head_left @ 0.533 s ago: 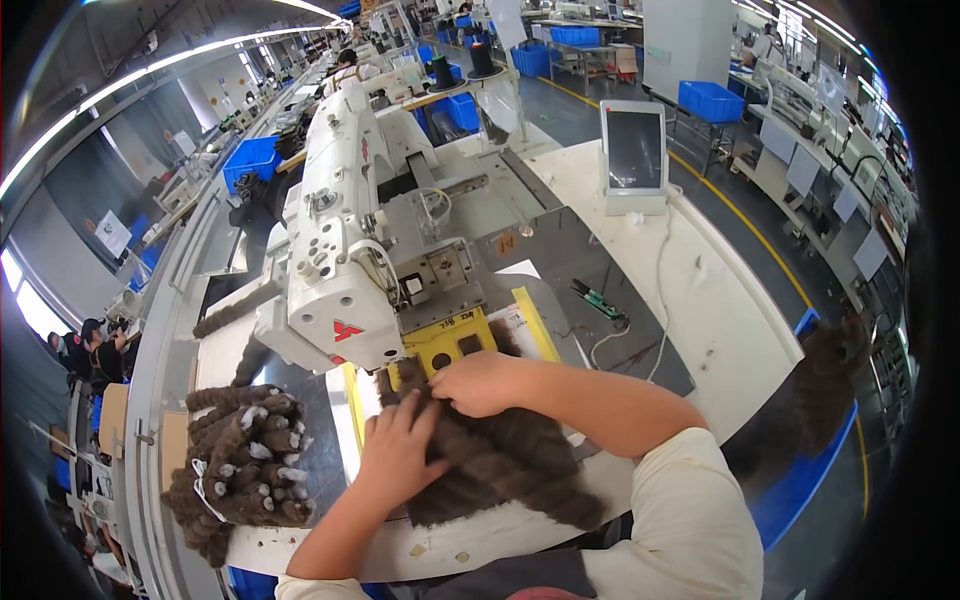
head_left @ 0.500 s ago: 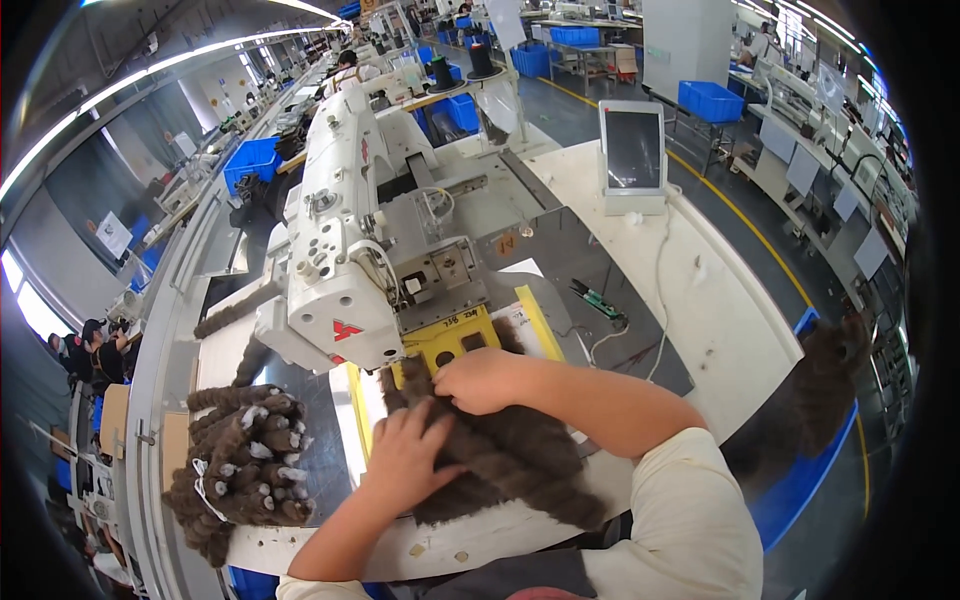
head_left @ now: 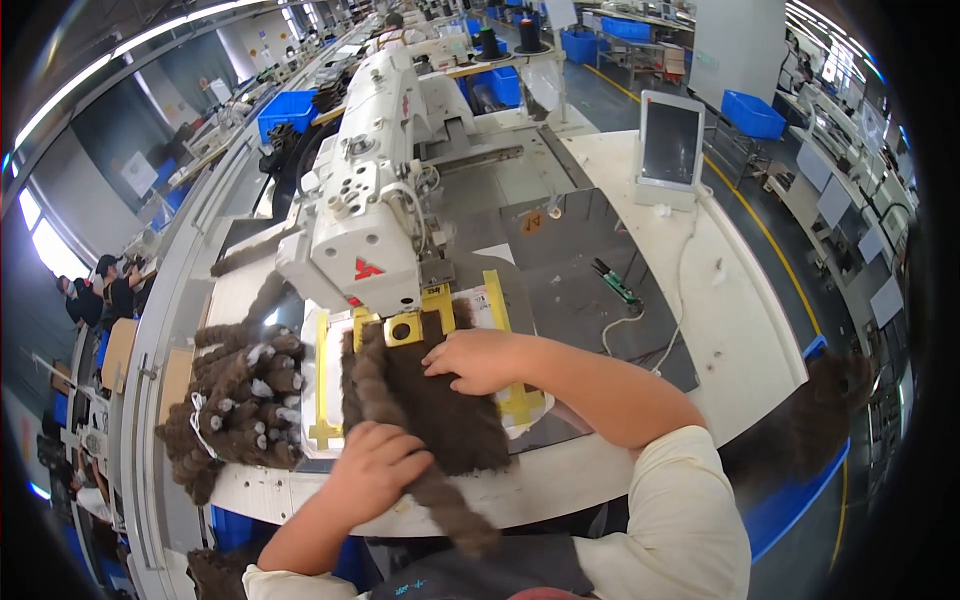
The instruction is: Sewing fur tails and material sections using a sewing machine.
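Observation:
A long, rope-like strip of brown fur [head_left: 378, 390] runs from the sewing machine's yellow clamp plate [head_left: 437, 303] toward me, over the table's front edge. My left hand [head_left: 380, 470] is closed round its near part. To the right of the strip lies a flat piece of dark brown plush [head_left: 450, 425]. My right hand [head_left: 480, 360] rests on that piece, its fingers stretched to the left, partly curled and gripping nothing visible. Beneath the plush is a white template board [head_left: 325, 390] with yellow edges. Above the work stands the white sewing machine head [head_left: 365, 240].
A tied bundle of brown furry strips [head_left: 245, 400] lies left of the board. Green-handled thread snips [head_left: 618, 283] lie on the right, near a screen [head_left: 670, 140] on a stand. Brown fur hangs over a blue bin [head_left: 800, 500] at the right. Thread cones [head_left: 530, 38] stand behind.
The template board has shifted under the machine head. My left hand has moved nearer to me and drawn the strip left, baring the flat plush. My right hand has come off the strip.

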Demonstrator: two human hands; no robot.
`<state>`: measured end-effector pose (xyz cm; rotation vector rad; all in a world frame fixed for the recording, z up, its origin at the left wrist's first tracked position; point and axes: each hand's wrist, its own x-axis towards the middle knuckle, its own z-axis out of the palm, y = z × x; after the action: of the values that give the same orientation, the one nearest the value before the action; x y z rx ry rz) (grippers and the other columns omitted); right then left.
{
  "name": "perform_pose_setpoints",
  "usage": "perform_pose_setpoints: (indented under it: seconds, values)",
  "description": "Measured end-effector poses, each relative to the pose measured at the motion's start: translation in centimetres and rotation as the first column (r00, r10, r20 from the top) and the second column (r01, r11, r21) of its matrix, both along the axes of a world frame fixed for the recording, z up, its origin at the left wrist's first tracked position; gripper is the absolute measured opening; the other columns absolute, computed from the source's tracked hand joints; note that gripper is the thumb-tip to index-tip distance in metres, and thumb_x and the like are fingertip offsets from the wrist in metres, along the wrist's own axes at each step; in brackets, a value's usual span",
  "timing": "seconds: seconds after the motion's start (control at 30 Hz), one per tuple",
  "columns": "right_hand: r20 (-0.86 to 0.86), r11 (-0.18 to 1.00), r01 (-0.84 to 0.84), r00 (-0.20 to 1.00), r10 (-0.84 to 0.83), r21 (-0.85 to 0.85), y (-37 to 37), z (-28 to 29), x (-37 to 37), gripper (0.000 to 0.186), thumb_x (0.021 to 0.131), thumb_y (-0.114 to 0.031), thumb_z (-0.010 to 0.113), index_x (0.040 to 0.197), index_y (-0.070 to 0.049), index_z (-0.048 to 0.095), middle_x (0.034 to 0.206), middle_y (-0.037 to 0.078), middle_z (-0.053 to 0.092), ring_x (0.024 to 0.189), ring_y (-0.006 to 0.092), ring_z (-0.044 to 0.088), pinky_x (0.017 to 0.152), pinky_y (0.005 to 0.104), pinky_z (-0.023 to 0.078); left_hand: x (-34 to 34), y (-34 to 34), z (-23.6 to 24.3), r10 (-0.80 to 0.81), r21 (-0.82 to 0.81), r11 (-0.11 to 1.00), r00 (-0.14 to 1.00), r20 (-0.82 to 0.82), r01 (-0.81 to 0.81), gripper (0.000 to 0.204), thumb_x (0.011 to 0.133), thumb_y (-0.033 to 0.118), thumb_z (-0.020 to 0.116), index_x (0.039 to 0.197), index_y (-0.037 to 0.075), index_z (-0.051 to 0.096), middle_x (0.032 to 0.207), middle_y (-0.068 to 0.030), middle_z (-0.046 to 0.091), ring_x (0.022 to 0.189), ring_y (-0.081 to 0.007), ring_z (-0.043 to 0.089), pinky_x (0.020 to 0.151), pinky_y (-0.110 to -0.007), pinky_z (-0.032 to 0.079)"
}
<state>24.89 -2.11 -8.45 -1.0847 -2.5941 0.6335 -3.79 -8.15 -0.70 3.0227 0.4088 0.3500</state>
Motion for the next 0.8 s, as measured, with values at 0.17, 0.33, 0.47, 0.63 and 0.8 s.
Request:
perform_pose_setpoints:
  seconds: [0.17,0.33,0.47,0.63,0.8]
  values:
    - [0.005,1.000,-0.001,1.000,0.001,0.003,-0.3,1.6,-0.6,0.047,0.088,-0.017,0.067,0.133,-0.002,0.068,0.147,0.009,0.061,0.127,0.0334,0.056,0.111,0.0421,0.046,-7.4,0.7,2.1,0.282,-0.023,0.955,0.881,0.381,-0.295,0.033,0.065,0.010,0.091,0.096,0.009,0.079,0.108,-0.0099,0.077,0.101,-0.0293,0.072,0.087,-0.039,0.056]
    - [0.002,0.994,0.073,0.997,-0.073,-0.086,-0.8,1.9,-0.9,0.046,0.090,-0.017,0.069,0.135,-0.004,0.067,0.147,0.008,0.061,0.130,0.0321,0.054,0.113,0.0409,0.045,-11.3,1.0,-0.9,0.487,-0.332,0.872,0.701,0.520,-0.360,0.028,0.075,0.007,0.090,0.101,0.003,0.077,0.103,-0.0146,0.076,0.095,-0.0271,0.073,0.086,-0.035,0.058]
    - [0.008,0.994,0.101,0.995,-0.101,-0.042,-0.8,2.0,-2.0,0.041,0.091,-0.018,0.068,0.129,-0.004,0.071,0.141,0.010,0.065,0.124,0.0324,0.059,0.109,0.0415,0.048,-12.4,0.1,-4.0,0.584,-0.463,0.809,0.589,0.558,-0.363,0.021,0.081,0.002,0.084,0.101,0.002,0.077,0.100,-0.0148,0.076,0.092,-0.0267,0.074,0.082,-0.035,0.058]
    - [-0.102,0.879,0.181,0.963,-0.250,-0.441,-3.1,5.9,-6.6,0.039,0.098,-0.036,0.067,0.114,-0.002,0.076,0.107,0.012,0.077,0.092,0.0280,0.072,0.087,0.0392,0.058,-10.4,-0.5,-4.6,0.260,-0.106,0.962,0.738,0.623,-0.250,0.030,0.073,0.001,0.081,0.103,0.001,0.079,0.100,-0.0143,0.077,0.091,-0.0255,0.074,0.075,-0.036,0.057]
    - [-0.299,0.477,-0.076,0.860,-0.413,-0.876,-6.6,3.2,-12.1,0.059,0.105,-0.056,0.056,0.103,0.000,0.075,0.088,0.008,0.074,0.067,0.0122,0.064,0.057,0.0271,0.052,-8.4,-1.4,-3.1,0.088,0.099,0.984,0.891,0.445,-0.147,0.031,0.075,0.016,0.072,0.102,0.002,0.079,0.098,-0.0106,0.076,0.089,-0.0254,0.072,0.075,-0.037,0.054]
